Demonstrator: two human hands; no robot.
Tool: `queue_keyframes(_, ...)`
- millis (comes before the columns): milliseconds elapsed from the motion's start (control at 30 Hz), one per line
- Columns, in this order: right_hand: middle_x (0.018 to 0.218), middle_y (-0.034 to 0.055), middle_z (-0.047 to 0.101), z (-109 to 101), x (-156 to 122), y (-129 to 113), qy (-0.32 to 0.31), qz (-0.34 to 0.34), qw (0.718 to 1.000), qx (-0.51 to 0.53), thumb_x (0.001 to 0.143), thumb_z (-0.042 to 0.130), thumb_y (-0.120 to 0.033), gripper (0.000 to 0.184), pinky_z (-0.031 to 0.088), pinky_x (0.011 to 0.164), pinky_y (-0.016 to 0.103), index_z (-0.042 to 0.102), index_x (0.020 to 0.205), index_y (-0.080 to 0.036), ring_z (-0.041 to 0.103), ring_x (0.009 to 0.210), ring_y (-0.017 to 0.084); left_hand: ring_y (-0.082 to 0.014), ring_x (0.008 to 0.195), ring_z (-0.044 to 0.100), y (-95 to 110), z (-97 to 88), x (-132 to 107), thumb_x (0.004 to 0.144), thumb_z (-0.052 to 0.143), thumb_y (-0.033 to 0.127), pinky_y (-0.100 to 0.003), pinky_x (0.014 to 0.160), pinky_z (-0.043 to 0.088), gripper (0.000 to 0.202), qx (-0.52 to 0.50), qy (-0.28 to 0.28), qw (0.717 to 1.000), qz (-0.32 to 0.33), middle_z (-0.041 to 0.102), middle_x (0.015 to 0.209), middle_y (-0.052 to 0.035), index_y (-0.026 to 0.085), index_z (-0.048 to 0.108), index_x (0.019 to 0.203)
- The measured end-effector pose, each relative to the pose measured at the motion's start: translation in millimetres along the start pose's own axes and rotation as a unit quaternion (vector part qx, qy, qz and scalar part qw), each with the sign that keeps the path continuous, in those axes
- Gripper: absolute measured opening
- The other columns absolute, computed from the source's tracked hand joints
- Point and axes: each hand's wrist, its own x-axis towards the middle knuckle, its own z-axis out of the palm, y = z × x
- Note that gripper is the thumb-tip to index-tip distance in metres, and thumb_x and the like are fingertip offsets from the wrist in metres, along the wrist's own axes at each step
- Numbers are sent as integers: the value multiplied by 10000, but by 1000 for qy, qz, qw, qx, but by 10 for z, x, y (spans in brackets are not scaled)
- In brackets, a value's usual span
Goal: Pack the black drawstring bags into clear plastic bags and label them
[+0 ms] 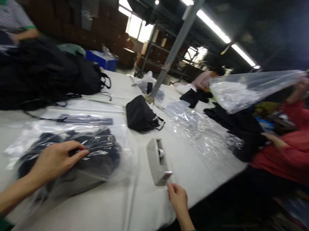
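Observation:
A clear plastic bag (128, 154) with dark folded fabric (105, 158) inside lies on the white table before me. My left hand (59, 156) is on top of it, thumb and fingers pinching the bag's plastic. To the right stands a pale grey tape dispenser (154, 159) with a small roll in it. My right hand (178, 199) is closed at the dispenser's near, cutter end, fingertips pinched on the end of the tape, which barely shows. Just beyond the dispenser sits a small black drawstring bag (139, 115).
Black bags (45, 72) are heaped on the left, near a co-worker in a striped shirt (7, 16). A metal post (182, 36) rises from the table (190, 181). Loose clear plastic bags (199, 133) lie right, where a person in red (301, 145) lifts a large plastic bag (251, 89).

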Motion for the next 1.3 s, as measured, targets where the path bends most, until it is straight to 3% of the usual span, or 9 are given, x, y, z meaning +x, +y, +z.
queue_keyframes(167,581,74,634,-148,-11,-106,-26,-54,996,-64,623,546,-651,442,489,584,370,635,626,-218,612,631,284,-184,730,655,-88,5,48,866,554,464,-268,657,411,269,5,-13,1000,-13,750,883,5,259,728,874)
queue_keyframes(300,797,73,708,-132,-116,-1015,-127,-258,949,-125,781,584,-551,365,502,723,334,688,787,-201,645,768,248,-158,671,625,-63,-1,67,860,588,433,-265,627,388,235,-9,-2,1000,-14,735,848,9,244,727,857)
queue_keyframes(367,832,63,712,-35,-154,-1687,-223,-369,891,-143,853,602,-468,289,496,718,304,701,819,-199,647,779,217,-150,657,615,-71,-8,55,861,596,423,-263,622,385,224,-12,-3,1000,-10,732,839,12,242,729,859)
queue_keyframes(500,811,31,716,318,-216,-2887,-434,-537,705,-162,897,631,-379,214,480,715,251,744,850,-202,642,753,159,-149,665,612,-98,-11,48,868,601,405,-260,624,384,206,-10,-6,1000,-6,726,818,15,244,729,862)
queue_keyframes(633,752,-34,716,793,-279,-3487,-550,-579,553,-237,898,619,-402,246,443,697,197,770,864,-211,628,693,94,-153,696,622,-104,-7,55,878,599,389,-260,637,384,198,-4,-4,1000,-7,725,831,11,235,720,853)
queue_keyframes(700,658,-68,691,1035,-270,-3583,-582,-563,518,-274,891,603,-437,299,415,670,181,768,793,-207,594,610,67,-157,707,626,-105,-1,60,883,596,385,-261,635,381,196,0,-4,1000,-7,723,832,10,234,718,853)
queue_keyframes(900,455,-91,561,1674,-80,-3479,-526,-583,509,-353,760,778,-274,244,348,701,216,681,546,-209,551,550,81,-173,758,640,-166,32,94,930,531,405,-270,638,377,260,13,-17,1000,-3,721,838,-15,224,705,863)
queue_keyframes(1133,508,-36,584,1933,1,-3404,-445,-680,376,-445,663,805,-154,172,378,717,299,667,565,-187,578,578,147,-182,696,619,-126,-18,194,947,445,529,-276,577,352,424,49,-62,997,2,677,743,-31,203,657,780)
queue_keyframes(1300,492,-51,552,1931,39,-3410,-467,-684,398,-394,736,726,-171,239,371,718,280,613,527,-190,552,549,127,-296,775,649,67,20,371,807,534,717,-318,563,403,569,156,-92,983,13,671,823,-109,162,657,845)
